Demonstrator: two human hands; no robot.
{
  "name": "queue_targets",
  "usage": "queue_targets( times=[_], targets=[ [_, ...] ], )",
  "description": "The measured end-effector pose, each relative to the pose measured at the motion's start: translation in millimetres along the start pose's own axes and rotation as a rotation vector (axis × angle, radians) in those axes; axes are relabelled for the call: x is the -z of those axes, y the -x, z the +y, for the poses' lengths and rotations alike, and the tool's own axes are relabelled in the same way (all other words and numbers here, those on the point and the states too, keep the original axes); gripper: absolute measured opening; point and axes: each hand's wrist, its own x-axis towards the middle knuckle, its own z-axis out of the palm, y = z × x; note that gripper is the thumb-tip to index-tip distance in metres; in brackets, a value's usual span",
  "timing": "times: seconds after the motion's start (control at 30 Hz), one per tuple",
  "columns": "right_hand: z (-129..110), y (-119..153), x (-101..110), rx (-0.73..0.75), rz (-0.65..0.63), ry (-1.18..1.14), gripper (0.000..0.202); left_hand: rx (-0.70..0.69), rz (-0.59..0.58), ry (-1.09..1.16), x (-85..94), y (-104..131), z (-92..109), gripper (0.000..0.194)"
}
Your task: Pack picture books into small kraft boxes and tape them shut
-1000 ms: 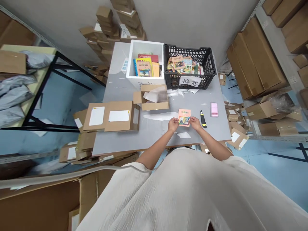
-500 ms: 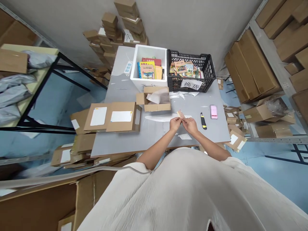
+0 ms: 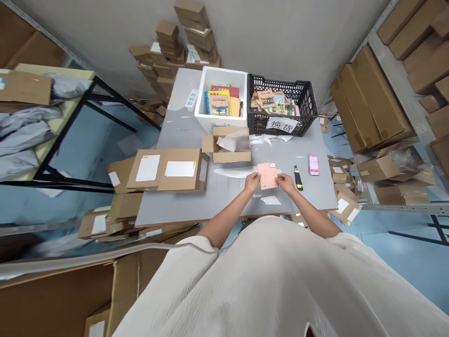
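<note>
A small pink book (image 3: 267, 176) with a barcode at its lower corner is held flat above the grey table (image 3: 224, 204). My left hand (image 3: 251, 181) pinches its left edge, and my right hand (image 3: 285, 183) grips the right edge. Just right of my right hand lies a yellow-and-black utility knife (image 3: 298, 178). A phone (image 3: 313, 165) with a lit pink screen rests beyond it. Below the book is a white paper scrap (image 3: 270, 200). Behind it stands an open cardboard box (image 3: 232, 157) with white wrapping inside.
A white foam box (image 3: 220, 122) and a black plastic crate (image 3: 308, 120), both containing books, stand along the back. Two closed cartons (image 3: 179, 184) with white labels occupy the table's left side. Shelves (image 3: 417, 124) of cartons rise at the right.
The pink book has turned from nearly edge-on to flat, showing its full cover. My hands have moved apart to its opposite edges. The view has shifted slightly.
</note>
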Motion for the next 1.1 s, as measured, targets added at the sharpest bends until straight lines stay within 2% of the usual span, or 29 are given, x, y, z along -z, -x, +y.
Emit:
queue_targets(
  times=[0.13,0.27,0.33,0.43,0.57,0.67,0.77,0.87,0.97,1.1],
  targets=[
    [-7,5,0,0.01,0.016,-0.117,0.031,0.014,-0.016,-0.035,-0.6,-2,3,0.026],
    [-17,5,1,0.072,0.082,-0.093,0.033,-0.043,0.121,-0.136,-5.7,-1,7,0.012],
    [-21,6,-2,0.128,0.119,-0.005,0.031,-0.088,0.058,-0.121,-11.3,2,8,0.013],
    [-22,11,-7,0.332,0.119,0.235,0.022,-0.124,-0.081,-0.034,-22.1,8,10,0.026],
    [-18,20,-13,0.663,0.044,0.594,0.017,-0.043,-0.044,0.098,-32.8,14,11,0.049],
    [-15,24,-13,0.755,-0.02,0.685,0.02,0.029,-0.015,0.196,-33.2,16,14,0.053],
    [-11,20,-9,0.732,-0.015,0.663,0.023,0.032,0.012,0.189,-27.6,17,18,0.049],
    [-5,11,-2,0.636,0.05,0.572,0.029,0.0,0.027,0.151,-19.7,16,24,0.044],
    [-1,1,5,0.497,0.067,0.425,0.04,-0.024,0.041,0.123,-13.9,14,29,0.042],
    [0,-9,12,0.247,-0.018,0.149,0.04,-0.023,0.086,0.081,-11.9,9,34,0.042]
  ],
)
